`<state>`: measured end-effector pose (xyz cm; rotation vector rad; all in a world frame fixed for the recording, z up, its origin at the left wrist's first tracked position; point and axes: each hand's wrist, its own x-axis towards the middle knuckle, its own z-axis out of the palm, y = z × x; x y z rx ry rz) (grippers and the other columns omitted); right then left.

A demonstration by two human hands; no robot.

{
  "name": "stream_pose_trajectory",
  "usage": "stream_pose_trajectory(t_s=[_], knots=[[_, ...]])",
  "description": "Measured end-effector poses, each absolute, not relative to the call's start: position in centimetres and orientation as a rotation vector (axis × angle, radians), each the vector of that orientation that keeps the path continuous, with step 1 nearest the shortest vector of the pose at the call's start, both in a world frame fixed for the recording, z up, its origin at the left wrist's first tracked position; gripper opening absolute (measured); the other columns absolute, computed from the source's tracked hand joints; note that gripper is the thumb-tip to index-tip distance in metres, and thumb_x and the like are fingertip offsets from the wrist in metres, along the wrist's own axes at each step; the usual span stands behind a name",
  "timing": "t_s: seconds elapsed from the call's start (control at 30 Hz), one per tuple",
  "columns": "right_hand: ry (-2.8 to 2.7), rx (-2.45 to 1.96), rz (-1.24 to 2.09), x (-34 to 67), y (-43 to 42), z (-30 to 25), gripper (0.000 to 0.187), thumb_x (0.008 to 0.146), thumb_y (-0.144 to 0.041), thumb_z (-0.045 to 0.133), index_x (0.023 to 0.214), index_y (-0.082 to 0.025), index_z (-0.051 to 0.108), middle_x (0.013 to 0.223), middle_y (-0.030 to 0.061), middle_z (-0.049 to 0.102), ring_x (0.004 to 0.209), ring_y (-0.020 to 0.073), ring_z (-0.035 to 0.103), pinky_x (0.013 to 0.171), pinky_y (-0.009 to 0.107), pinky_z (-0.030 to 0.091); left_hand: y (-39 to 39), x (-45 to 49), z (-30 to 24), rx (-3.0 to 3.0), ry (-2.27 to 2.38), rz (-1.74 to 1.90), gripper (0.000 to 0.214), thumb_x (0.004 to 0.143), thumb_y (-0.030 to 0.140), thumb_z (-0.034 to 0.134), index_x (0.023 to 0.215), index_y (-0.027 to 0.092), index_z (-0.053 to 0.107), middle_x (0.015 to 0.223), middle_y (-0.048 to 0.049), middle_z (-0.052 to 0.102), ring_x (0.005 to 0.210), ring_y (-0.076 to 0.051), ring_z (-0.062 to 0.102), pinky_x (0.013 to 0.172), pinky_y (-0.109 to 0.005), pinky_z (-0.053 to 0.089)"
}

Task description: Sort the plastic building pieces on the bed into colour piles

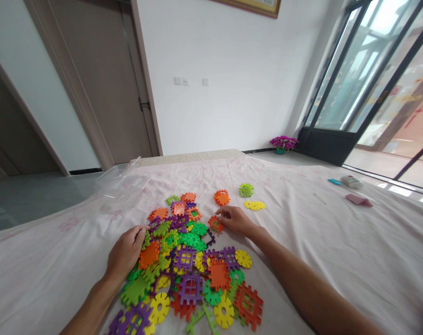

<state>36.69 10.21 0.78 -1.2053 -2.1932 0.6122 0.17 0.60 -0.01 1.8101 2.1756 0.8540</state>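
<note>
1. A person's right hand point(234, 218), fingers drawn close, appears to touch an orange window piece point(216, 224) at the right edge of a colorful pile point(185, 258); its grip cannot be told.
2. The left hand point(127, 244) curls beside the pile, its hold hidden.
3. A light pinch on the notched rim, clear of neighboring teeth, seems best.
</note>
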Motion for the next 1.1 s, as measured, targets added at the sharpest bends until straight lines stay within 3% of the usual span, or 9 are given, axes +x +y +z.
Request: stream_pose_trajectory(t_s=[0.23, 0.5, 0.87, 1.1], knots=[[-2.094, -1.269, 0.603, 36.7, 10.5, 0.6, 0.029, 0.080, -0.022, 0.056, 0.103, -0.016, 0.072, 0.078, 0.0025, 0.067, 0.066, 0.0121, 0.055, 0.060, 0.022, 0.039, 0.5, 0.1, -0.1, 1.815, 2.171, 0.867, 0.037, 0.093, 0.041, 0.035, 0.106, 0.028, 0.067, 0.111, 0.0013, 0.072, 0.104, -0.017, 0.064, 0.086, -0.023, 0.044], [-2.361, -1.162, 0.495, 36.5, 9.7, 1.5, 0.023, 0.079, -0.023, 0.061, 0.099, -0.021, 0.072, 0.090, 0.0036, 0.068, 0.080, 0.0148, 0.060, 0.073, 0.025, 0.044, 0.7, -0.1, -0.3, 1.816, 2.153, 0.881, 0.037, 0.092, 0.042, 0.035, 0.106, 0.028, 0.067, 0.112, 0.0018, 0.071, 0.105, -0.017, 0.063, 0.087, -0.023, 0.044], [-2.252, -1.266, 0.451, 36.4, 10.0, 0.9, 0.036, 0.077, -0.013, 0.053, 0.109, -0.018, 0.070, 0.090, 0.0048, 0.069, 0.075, 0.0143, 0.060, 0.069, 0.023, 0.043, 0.5, 0.2, 0.1, 1.808, 2.155, 0.876, 0.037, 0.092, 0.042, 0.035, 0.105, 0.028, 0.066, 0.112, 0.0011, 0.071, 0.105, -0.018, 0.063, 0.088, -0.024, 0.043], [-2.207, -1.279, 0.369, 36.8, 10.3, 0.7, 0.035, 0.078, -0.015, 0.054, 0.109, -0.018, 0.070, 0.094, 0.0057, 0.068, 0.076, 0.0148, 0.059, 0.071, 0.025, 0.043, 0.6, 0.0, -0.2, 1.791, 2.149, 0.876, 0.036, 0.092, 0.042, 0.036, 0.106, 0.029, 0.066, 0.114, 0.0003, 0.071, 0.107, -0.019, 0.062, 0.088, -0.025, 0.043]])
